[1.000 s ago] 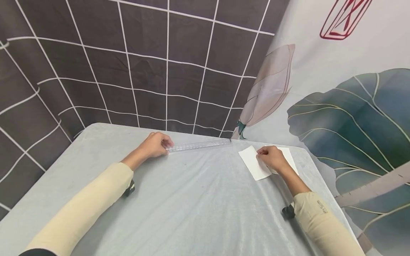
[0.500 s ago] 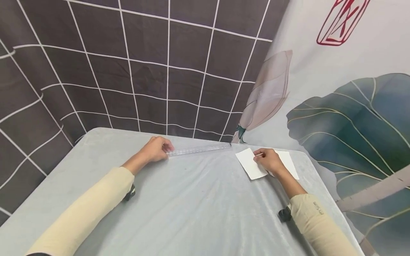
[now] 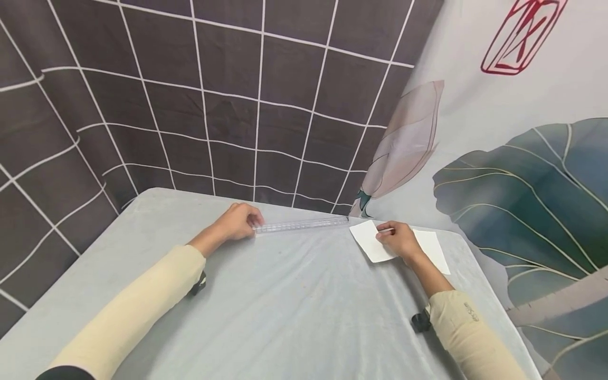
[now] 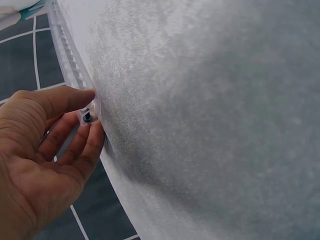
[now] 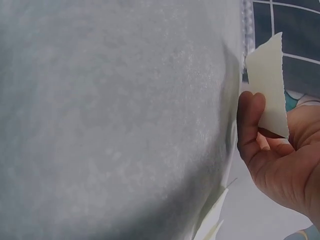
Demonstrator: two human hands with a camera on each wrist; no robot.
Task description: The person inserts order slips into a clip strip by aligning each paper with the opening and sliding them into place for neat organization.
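Observation:
At the far side of the table, my left hand (image 3: pixel 238 221) holds the near end of a long clear plastic ruler (image 3: pixel 304 225) with thumb and fingers. In the left wrist view, a small dark spot shows at the held end of the ruler (image 4: pixel 65 45), between thumb and fingertips. My right hand (image 3: pixel 400 240) pinches a piece of white paper (image 3: pixel 371 243), whose far corner is close to the ruler's right end. The right wrist view shows this paper (image 5: pixel 267 85) standing up from the fingers, one edge ragged. Behind the right hand lies a second white paper piece (image 3: pixel 431 248).
A pale grey cloth covers the table (image 3: pixel 294 311), wrinkled in the middle. Directly behind it hangs a dark curtain (image 3: pixel 228 111) with a white grid. On the right is a white curtain (image 3: pixel 475 116) with leaf and flower prints.
My right hand has shifted slightly left with its paper, nearer the ruler's end and farther from the second piece. The left hand and ruler hold their place; the head view has tilted a little.

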